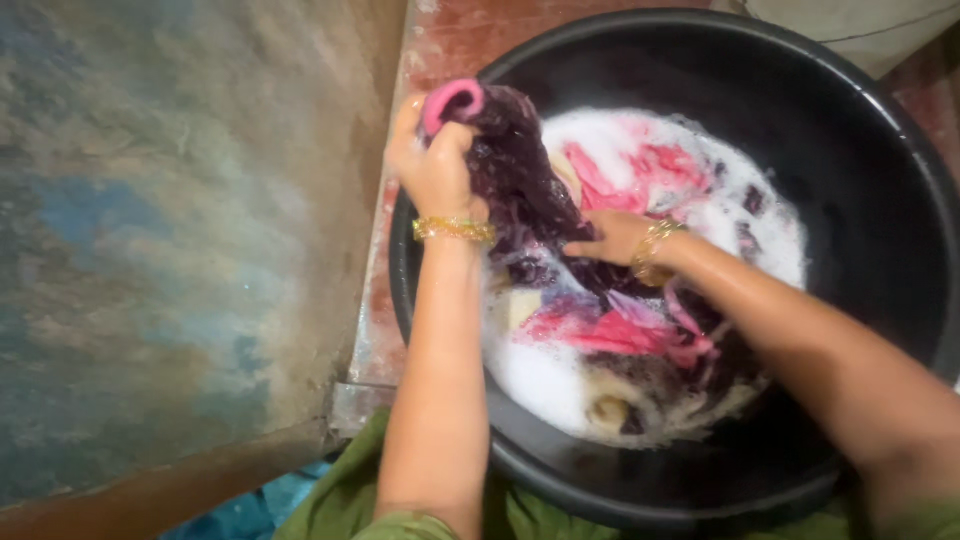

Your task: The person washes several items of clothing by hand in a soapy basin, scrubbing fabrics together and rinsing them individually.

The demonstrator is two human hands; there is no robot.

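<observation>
A large black tub (880,130) holds soapy white foam (600,140) and wet pink and dark purple clothes (610,335). My left hand (432,160) is closed around a bunched dark purple cloth (515,165) with a pink edge, lifted above the tub's left rim. My right hand (612,240) presses down on the lower part of the same cloth inside the tub. Both wrists wear gold bangles.
A worn, stained wall (170,230) rises at the left. A reddish floor (450,45) shows behind the tub. My green garment (345,500) lies at the bottom edge, beside a patch of blue (250,510).
</observation>
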